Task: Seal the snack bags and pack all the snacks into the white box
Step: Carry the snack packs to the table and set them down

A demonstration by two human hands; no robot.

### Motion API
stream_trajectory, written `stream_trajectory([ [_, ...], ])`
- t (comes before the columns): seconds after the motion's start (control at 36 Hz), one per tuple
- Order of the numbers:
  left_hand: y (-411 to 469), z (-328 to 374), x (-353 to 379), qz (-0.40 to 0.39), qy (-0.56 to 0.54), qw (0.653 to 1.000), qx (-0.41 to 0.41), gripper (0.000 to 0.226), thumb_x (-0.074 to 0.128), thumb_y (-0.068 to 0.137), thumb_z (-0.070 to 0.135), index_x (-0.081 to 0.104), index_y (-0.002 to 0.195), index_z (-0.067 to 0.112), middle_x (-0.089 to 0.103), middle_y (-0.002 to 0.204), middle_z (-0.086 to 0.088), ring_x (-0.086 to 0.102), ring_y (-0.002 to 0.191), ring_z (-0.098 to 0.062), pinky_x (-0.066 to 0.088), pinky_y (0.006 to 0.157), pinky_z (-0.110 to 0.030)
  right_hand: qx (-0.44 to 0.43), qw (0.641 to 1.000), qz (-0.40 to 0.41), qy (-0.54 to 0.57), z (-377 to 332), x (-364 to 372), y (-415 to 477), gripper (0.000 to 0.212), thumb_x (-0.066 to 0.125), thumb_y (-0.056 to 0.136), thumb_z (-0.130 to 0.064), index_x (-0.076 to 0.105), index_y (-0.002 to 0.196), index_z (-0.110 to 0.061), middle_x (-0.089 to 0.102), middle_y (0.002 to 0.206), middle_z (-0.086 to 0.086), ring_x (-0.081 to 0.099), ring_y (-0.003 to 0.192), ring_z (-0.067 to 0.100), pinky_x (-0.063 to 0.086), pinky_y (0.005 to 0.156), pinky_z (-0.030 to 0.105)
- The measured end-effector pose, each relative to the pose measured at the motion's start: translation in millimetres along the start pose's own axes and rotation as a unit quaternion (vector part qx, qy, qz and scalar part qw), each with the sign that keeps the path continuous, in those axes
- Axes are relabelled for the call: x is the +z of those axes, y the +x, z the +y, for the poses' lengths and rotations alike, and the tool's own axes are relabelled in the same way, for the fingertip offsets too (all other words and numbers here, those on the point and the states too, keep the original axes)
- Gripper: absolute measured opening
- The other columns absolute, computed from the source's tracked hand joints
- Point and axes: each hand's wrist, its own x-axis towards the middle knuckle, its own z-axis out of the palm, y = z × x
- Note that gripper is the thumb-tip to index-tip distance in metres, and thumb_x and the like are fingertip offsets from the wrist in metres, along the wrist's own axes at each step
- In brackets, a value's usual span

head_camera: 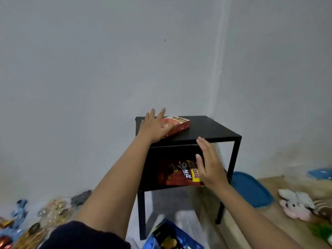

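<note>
A red snack box (179, 125) lies on top of a small black table (212, 131) in the room's corner. My left hand (154, 127) rests flat on the box's near end, fingers straight. On the table's lower shelf lies a dark red snack bag (177, 174) with yellow lettering. My right hand (206, 162) is held open just in front of that bag, fingers straight, partly covering its right side. No white box is in view.
Loose snack packets (36, 223) lie scattered on the floor at lower left. A blue snack bag (170, 238) sits at the bottom centre. A blue lid (251, 191) and plush toys (296, 203) lie on the wooden floor at right.
</note>
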Motion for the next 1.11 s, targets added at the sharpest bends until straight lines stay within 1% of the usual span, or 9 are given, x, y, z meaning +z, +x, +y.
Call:
stream_trajectory([
  [0.06,1.9,-3.5,2.1,-0.041,0.011,0.999,0.002,0.083,0.045,0.078,0.072,0.015,0.147,0.036,0.004,0.158,-0.01,0.003,0.145,-0.031,0.012,0.117,-0.054,0.017,1.0,0.022,-0.013,9.2,13.6,-13.7,0.038,0.036,0.093,-0.026,0.051,0.125,-0.012,0.053,0.128,0.002,0.044,0.122,0.012,0.039,0.105,0.035],
  [0.14,5.7,-9.7,9.2,-0.07,0.027,0.997,0.015,0.082,0.051,0.074,0.073,0.025,0.143,0.038,0.011,0.157,-0.007,0.006,0.144,-0.033,0.017,0.115,-0.054,0.113,0.991,-0.034,-0.069,18.9,33.0,-29.0,0.038,0.037,0.09,-0.036,0.055,0.117,-0.016,0.055,0.119,0.003,0.048,0.115,0.02,0.043,0.095,0.041],
  [0.28,11.8,-14.6,14.9,-0.039,0.001,0.999,0.028,0.068,0.058,0.079,0.06,0.037,0.139,0.034,0.029,0.148,-0.012,0.018,0.138,-0.032,0.024,0.113,-0.047,0.305,0.915,-0.216,-0.154,32.0,55.7,-17.1,0.073,0.042,0.083,-0.068,0.029,0.143,-0.028,0.022,0.153,0.011,0.015,0.142,0.035,0.018,0.114,0.05],
  [0.33,12.2,-16.1,16.5,-0.037,0.005,0.999,0.034,0.068,0.057,0.08,0.06,0.037,0.139,0.033,0.03,0.146,-0.011,0.019,0.137,-0.032,0.024,0.112,-0.047,0.338,0.877,-0.286,-0.186,33.7,65.0,-18.7,0.089,0.033,0.074,-0.082,0.017,0.147,-0.032,0.006,0.158,0.012,0.002,0.144,0.037,0.005,0.116,0.05],
  [0.39,13.1,-18.3,17.3,-0.038,0.007,0.999,0.037,0.069,0.056,0.08,0.06,0.036,0.14,0.033,0.03,0.147,-0.011,0.019,0.136,-0.032,0.023,0.112,-0.047,0.338,0.865,-0.308,-0.208,32.6,72.7,-21.9,0.094,0.027,0.07,-0.086,0.014,0.147,-0.033,-0.001,0.158,0.015,-0.004,0.144,0.037,-0.002,0.116,0.05],
  [0.61,15.0,-20.5,19.4,-0.033,-0.01,0.999,0.042,0.069,0.057,0.08,0.06,0.037,0.14,0.033,0.031,0.145,-0.01,0.019,0.136,-0.031,0.026,0.11,-0.047,0.325,0.895,-0.266,-0.148,28.2,79.0,-25.8,0.084,0.044,0.078,-0.073,0.026,0.146,-0.026,0.012,0.157,0.012,0.008,0.144,0.032,0.009,0.118,0.043],
  [0.81,12.9,-20.0,20.0,-0.016,-0.007,0.999,0.039,0.069,0.057,0.078,0.062,0.038,0.138,0.034,0.035,0.141,-0.01,0.023,0.133,-0.03,0.028,0.109,-0.047,0.268,0.931,-0.223,-0.11,23.5,79.3,-34.8,0.053,0.048,0.091,-0.047,0.046,0.136,-0.019,0.037,0.149,0.009,0.027,0.138,0.028,0.026,0.112,0.041],
  [0.94,1.2,-16.8,18.2,0.032,-0.004,0.999,0.019,0.066,0.06,0.076,0.061,0.043,0.135,0.034,0.037,0.137,-0.008,0.027,0.131,-0.028,0.03,0.107,-0.044,0.248,0.948,-0.194,-0.054,21.8,70.4,-39.8,0.04,0.05,0.093,-0.033,0.057,0.126,-0.01,0.057,0.131,0.012,0.046,0.126,0.03,0.038,0.106,0.042],
  [1.11,-36.5,-10.0,12.1,0.112,0.012,0.994,0.004,0.063,0.062,0.076,0.057,0.046,0.132,0.033,0.038,0.138,-0.009,0.028,0.13,-0.029,0.029,0.106,-0.045,0.172,0.973,-0.156,0.009,6.5,44.9,-54.2,0.036,0.054,0.092,-0.028,0.059,0.125,-0.016,0.06,0.129,0.006,0.055,0.12,0.022,0.047,0.099,0.04],
])
